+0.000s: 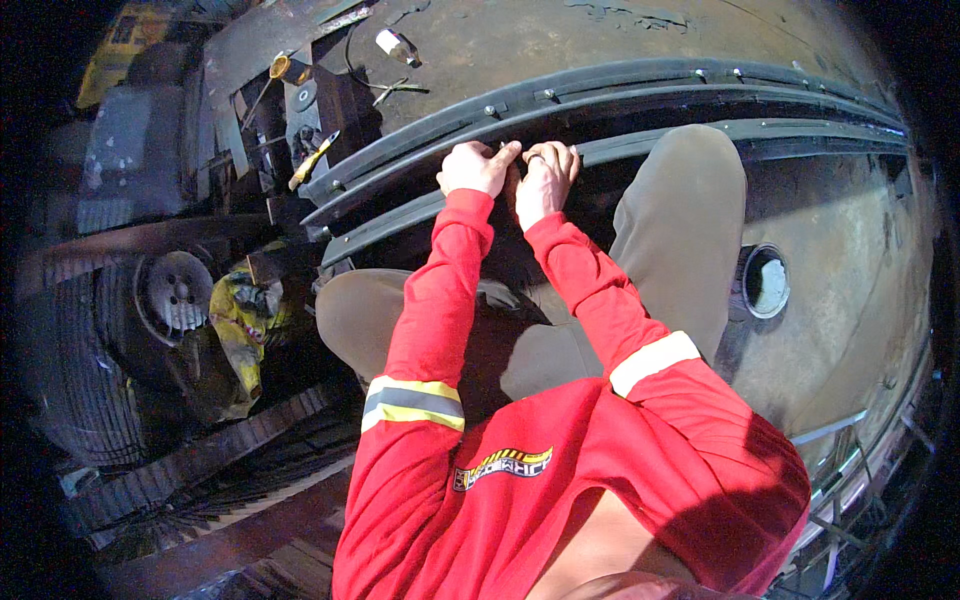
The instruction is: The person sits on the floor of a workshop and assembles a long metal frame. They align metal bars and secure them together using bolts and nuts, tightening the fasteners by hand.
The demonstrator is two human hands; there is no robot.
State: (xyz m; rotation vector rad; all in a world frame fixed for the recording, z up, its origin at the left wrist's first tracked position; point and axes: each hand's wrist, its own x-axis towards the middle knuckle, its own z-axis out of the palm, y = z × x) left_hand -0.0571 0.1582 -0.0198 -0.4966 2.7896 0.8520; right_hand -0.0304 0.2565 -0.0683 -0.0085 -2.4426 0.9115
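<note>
Bent at the elbows, both red-sleeved arms converge toward the long, dark, bolt-studded far rail (pixel 520 103), the left hand (pixel 475 167) and right hand (pixel 547 178) nearly meeting on its near side, fingers curled narrow; I cannot tell whether they hold anything. The smooth, slender near rail (pixel 385 228) runs beside the far rail, under the hands, and a pale-ended cylinder (pixel 768 283) stands on that same side, farther right.

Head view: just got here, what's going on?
Someone in a red top has the left hand and right hand close together, fingers bent, over the nearer of two long dark strips. Whether the hands pinch something small is hidden. Shiny fasteners dot the farther strip. A can stands beside the right knee.
</note>
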